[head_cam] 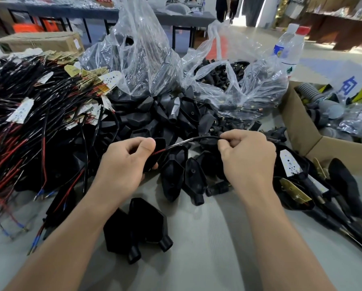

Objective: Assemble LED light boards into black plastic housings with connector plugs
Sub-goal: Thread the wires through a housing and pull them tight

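Likely threading: left hand (pixel 125 162) grips a housing (pixel 160 144), right hand (pixel 247 156) at 3 o'clock pinches the lead (pixel 196 138) (board hidden); next, pull it through.

Bright, even light; edges warped, slightly blurred.

housing (pixel 160 143): we see matt black plastic
wire (pixel 196 139): glossy black sheath
bags (pixel 138 49): we see clear, glossy film
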{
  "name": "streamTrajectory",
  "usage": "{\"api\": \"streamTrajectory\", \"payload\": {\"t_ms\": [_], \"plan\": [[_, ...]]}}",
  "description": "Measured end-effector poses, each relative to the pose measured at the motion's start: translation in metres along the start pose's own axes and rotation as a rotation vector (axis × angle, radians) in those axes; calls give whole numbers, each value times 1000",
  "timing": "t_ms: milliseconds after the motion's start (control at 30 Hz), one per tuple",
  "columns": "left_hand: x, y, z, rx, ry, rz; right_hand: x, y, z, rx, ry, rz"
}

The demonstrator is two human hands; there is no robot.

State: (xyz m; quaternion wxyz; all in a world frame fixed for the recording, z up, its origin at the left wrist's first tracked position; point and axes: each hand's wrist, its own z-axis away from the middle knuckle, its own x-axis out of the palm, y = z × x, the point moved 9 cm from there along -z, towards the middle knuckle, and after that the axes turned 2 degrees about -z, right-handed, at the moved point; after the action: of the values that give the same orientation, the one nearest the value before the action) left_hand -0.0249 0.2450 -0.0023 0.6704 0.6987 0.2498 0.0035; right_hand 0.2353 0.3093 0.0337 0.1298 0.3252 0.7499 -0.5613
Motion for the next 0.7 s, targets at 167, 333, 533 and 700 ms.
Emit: {"api": "streamTrajectory", "payload": {"t_ms": [167,333,533,700], "plan": [[-14,1,1,23,78,-154,-6,-6,2,0,60,-178],[-27,22,13,155,262,-493,-7,-21,10,-32,87,-468],[-16,60,33,359,347,-773,-6,-20,14,-22,134,-436],[1,71,39,431,246,-907,3,-22,19,-25,127,-328]]}}
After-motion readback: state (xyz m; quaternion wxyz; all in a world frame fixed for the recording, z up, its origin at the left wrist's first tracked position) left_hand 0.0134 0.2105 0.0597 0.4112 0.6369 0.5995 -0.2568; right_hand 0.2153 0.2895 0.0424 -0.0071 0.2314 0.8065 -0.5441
